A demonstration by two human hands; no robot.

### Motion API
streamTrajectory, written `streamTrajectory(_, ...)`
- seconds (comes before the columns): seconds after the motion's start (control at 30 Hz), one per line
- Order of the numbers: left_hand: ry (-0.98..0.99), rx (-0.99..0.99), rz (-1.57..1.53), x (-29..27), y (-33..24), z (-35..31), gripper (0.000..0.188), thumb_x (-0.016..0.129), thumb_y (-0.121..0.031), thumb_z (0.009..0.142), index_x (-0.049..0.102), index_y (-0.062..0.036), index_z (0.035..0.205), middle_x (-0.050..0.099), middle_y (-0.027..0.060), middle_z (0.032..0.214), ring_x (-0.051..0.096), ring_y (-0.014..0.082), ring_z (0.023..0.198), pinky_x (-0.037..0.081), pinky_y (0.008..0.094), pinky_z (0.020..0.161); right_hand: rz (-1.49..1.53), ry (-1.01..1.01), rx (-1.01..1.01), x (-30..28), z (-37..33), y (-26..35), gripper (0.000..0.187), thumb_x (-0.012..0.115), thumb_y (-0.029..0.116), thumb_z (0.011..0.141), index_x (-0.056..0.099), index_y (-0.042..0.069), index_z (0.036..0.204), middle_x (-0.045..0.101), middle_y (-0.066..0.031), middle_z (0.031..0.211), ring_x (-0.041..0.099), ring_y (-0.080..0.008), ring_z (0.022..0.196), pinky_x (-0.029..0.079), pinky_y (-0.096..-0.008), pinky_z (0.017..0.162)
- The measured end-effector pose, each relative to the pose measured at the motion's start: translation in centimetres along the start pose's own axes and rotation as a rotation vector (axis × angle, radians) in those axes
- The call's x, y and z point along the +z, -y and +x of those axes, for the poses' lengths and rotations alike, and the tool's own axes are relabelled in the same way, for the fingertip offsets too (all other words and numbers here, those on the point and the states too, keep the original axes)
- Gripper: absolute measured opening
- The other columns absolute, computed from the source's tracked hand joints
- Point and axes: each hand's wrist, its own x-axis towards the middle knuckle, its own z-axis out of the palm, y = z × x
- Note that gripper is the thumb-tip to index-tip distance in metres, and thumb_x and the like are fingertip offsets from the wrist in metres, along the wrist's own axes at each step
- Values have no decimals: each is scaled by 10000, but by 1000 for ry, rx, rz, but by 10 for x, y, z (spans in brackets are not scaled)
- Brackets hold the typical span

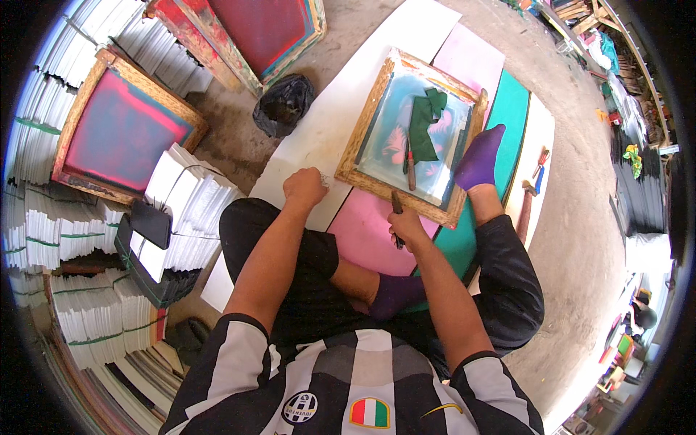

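Observation:
A wooden screen-printing frame (366,109) with pale mesh lies flat in front of me. On its mesh rest a dark green cloth (423,130) and a slim tool with a brown handle (411,174). My right hand (412,228) is closed around dark-handled pliers (397,210), just below the frame's near edge. My left hand (306,188) is in a fist on the white sheet (279,170), left of the frame's near corner. Small bits show by its fingertips, but what it holds, if anything, is hidden. My foot in a purple sock (478,156) presses against the frame's right side.
White, pink and green sheets (511,101) lie under the frame. A hammer (525,210) and a red-handled tool (541,161) lie at the right. To the left are a black bag (283,105), another frame (123,134), a phone (151,225) and stacked white sheets (94,312).

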Motion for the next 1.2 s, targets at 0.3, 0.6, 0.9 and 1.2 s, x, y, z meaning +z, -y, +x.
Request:
streamTrajectory(0.3, 40, -14, 22, 0, -4, 3, 400, 795, -361, 784, 720, -64, 1041, 721, 165, 1078, 698, 324, 1021, 565, 429, 837, -48, -68, -37, 8, 9, -15, 97, 541, 117, 847, 490, 35, 842, 514, -78, 596, 484, -179, 393, 369, -351, 343)
streamTrajectory(0.6, -34, -17, -24, 12, 6, -8, 360, 779, -408, 785, 752, -112, 987, 735, 131, 1034, 707, 328, 962, 560, 457, 818, -136, -245, -237, 21, 16, -35, 154, 526, 159, 876, 541, 32, 791, 557, -82, 586, 526, -188, 408, 409, -349, 369)
streamTrajectory(0.9, -93, 582, -248, 21, 2, -17, 285, 744, -316, 811, 727, -150, 1042, 729, 71, 980, 687, 294, 931, 540, 437, 808, -52, -35, -297, 59, -16, -40, 158, 574, 161, 883, 597, 11, 926, 587, -93, 635, 575, -189, 489, 461, -352, 445)
streamTrajectory(1.2, -123, 754, -60, 13, -13, -28, 189, 664, -311, 865, 704, -152, 959, 709, 89, 912, 692, 338, 854, 545, 487, 724, -78, 90, -288, 70, -20, -27, 256, 616, 158, 855, 616, -22, 1037, 650, -156, 721, 647, -251, 588, 518, -404, 554)
